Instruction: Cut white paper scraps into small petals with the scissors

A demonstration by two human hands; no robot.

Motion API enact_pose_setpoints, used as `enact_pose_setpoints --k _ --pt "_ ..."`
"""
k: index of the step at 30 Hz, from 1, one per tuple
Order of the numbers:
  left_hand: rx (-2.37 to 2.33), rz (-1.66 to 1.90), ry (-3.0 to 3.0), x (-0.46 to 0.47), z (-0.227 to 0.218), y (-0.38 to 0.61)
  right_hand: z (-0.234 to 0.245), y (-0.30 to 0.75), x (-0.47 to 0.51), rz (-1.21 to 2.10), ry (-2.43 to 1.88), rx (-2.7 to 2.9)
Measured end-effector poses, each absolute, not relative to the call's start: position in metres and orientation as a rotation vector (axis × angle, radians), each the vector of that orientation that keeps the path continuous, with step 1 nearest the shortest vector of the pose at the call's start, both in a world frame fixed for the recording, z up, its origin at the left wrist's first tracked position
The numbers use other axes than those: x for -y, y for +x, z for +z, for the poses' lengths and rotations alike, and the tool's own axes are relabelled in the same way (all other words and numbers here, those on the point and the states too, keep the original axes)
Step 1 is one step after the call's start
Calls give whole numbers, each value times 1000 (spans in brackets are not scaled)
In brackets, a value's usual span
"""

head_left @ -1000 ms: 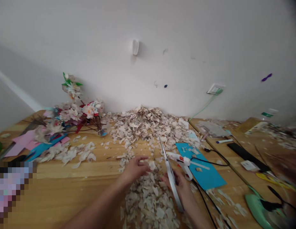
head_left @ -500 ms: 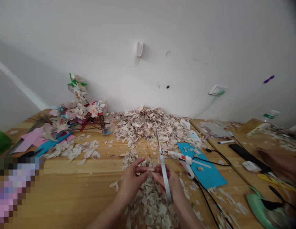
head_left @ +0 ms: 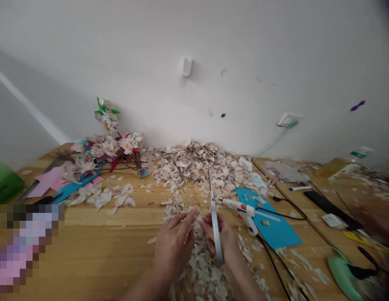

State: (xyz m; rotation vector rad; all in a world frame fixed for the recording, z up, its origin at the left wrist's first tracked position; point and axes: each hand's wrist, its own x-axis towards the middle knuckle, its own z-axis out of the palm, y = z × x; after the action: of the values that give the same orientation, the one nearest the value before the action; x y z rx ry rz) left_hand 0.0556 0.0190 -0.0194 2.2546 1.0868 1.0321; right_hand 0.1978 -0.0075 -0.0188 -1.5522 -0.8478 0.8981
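Note:
My right hand (head_left: 224,234) is closed round scissors (head_left: 215,228) with a pale grey handle, their narrow metal blades pointing away toward the wall. Just left of it, my left hand (head_left: 175,242) shows its back, fingers stretched out and thumb lower down; no held object can be made out in it. The fingertips of both hands are close together but apart. Beneath them lies a strip of dried, pale petals (head_left: 203,267), and a larger heap of petals (head_left: 197,161) rises behind, against the wall.
A white glue gun (head_left: 246,211) rests by blue card (head_left: 275,225), its black cable running forward. At left are petal flowers on twigs (head_left: 108,146), pink paper (head_left: 50,179) and loose petals (head_left: 103,194). Another person's blurred hand (head_left: 374,221) is at far right, near a green device (head_left: 341,267).
My left hand has turned over, its back now toward me, and has come away from the right fingertips. The scissors stay in my right hand. The view has shifted slightly left.

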Motion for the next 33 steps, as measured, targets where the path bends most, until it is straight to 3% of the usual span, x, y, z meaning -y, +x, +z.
enact_pose_setpoints --k 8,19,28,33 --pt "-1037 899 1657 -21 -2 47 20 189 3 1092 -1509 919" --pt "-1036 754 913 -24 4 41 11 190 -2 1057 -1519 1016" --pt "-949 845 1029 -29 7 40 -7 193 -5 1083 -1502 1171" --pt "-924 779 974 -29 -4 43 9 189 -1 1132 -1459 1143"
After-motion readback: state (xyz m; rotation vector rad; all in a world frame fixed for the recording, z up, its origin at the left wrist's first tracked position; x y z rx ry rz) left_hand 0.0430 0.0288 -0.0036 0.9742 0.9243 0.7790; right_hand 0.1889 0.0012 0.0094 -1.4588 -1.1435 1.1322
